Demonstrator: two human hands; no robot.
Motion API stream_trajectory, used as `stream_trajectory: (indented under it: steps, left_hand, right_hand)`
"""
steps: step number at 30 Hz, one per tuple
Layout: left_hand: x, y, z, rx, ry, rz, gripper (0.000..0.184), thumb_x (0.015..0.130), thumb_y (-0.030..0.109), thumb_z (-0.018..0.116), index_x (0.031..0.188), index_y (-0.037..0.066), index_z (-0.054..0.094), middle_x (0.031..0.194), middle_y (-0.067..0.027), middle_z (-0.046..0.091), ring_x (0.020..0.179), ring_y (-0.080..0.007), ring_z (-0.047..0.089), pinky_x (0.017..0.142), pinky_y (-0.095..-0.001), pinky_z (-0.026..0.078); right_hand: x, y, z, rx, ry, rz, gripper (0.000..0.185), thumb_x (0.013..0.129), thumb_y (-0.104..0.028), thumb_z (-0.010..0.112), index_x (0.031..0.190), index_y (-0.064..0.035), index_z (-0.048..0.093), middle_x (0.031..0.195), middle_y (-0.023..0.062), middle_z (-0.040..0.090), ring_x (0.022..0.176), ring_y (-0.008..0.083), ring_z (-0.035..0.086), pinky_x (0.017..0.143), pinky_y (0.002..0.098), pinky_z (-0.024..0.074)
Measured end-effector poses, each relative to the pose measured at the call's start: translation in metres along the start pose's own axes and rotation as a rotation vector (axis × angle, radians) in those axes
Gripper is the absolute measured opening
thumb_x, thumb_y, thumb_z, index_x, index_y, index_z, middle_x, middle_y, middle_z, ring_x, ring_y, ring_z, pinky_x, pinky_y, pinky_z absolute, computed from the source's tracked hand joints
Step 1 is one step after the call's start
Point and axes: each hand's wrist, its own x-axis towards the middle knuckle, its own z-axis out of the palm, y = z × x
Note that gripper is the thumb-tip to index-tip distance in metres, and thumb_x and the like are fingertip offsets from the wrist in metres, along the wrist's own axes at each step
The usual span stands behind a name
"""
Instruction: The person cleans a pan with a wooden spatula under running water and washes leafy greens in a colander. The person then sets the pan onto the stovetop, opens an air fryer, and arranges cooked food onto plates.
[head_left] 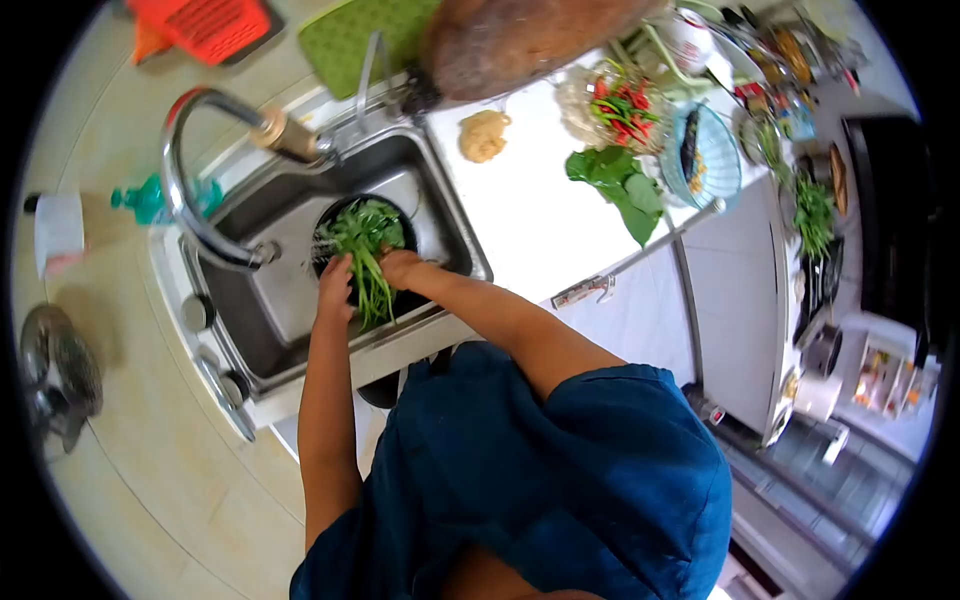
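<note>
A bunch of leafy greens (368, 240) lies over a dark round bowl (411, 228) inside the steel sink (280, 300), its stems hanging over the near rim. My right hand (401, 268) is closed around the greens on their right side. On the left, my left hand (337, 284) has its fingers curled at the edge of the same bunch; some fingertips are hidden by leaves. Water splashes at the bowl's left side, below the curved faucet (180, 165).
To the right, the white counter (510, 225) holds a brownish lump (484, 136), large green leaves (620, 185), red and green chillies (625, 108) and a glass bowl (718, 165). A green bottle (150, 200) stands left of the sink. A large wooden board (520, 45) leans behind.
</note>
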Motion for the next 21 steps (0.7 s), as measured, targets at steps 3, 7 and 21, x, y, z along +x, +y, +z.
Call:
stream_trajectory:
  steps: [3, 7, 21]
  left_hand:
    - [0.0, 0.004, -0.006, -0.158, -0.05, 0.096, 0.052, 0.092, 0.026, 0.058, 0.138, 0.007, 0.042, 0.132, -0.0099, 0.051, 0.119, -0.0225, 0.05, 0.098, -0.0351, 0.039]
    - [0.025, 0.003, -0.02, -0.276, 0.051, 0.208, 0.034, 0.088, 0.005, 0.06, 0.121, 0.004, 0.056, 0.094, -0.0034, 0.064, 0.078, -0.0118, 0.06, 0.069, -0.0224, 0.048]
    - [-0.02, 0.006, 0.045, 0.004, -0.328, 0.247, 0.018, 0.09, 0.013, 0.061, 0.107, 0.007, 0.06, 0.082, 0.0002, 0.06, 0.066, -0.0095, 0.055, 0.064, -0.0225, 0.048]
  right_hand:
    - [-0.023, -0.009, -0.025, 0.065, 0.153, -0.006, 0.04, 0.091, -0.011, 0.042, 0.131, -0.0099, 0.048, 0.129, 0.0228, 0.047, 0.109, 0.0378, 0.057, 0.089, 0.0463, 0.0484]
    - [-0.083, -0.006, -0.061, 0.132, 0.301, -0.064, 0.038, 0.087, -0.01, 0.05, 0.125, -0.0109, 0.054, 0.127, 0.0198, 0.05, 0.104, 0.0368, 0.059, 0.087, 0.0447, 0.0491]
    - [-0.258, 0.065, -0.007, 0.523, 0.835, 0.176, 0.036, 0.084, -0.022, 0.06, 0.117, -0.0081, 0.059, 0.11, 0.0144, 0.06, 0.098, 0.0338, 0.061, 0.083, 0.0433, 0.0497]
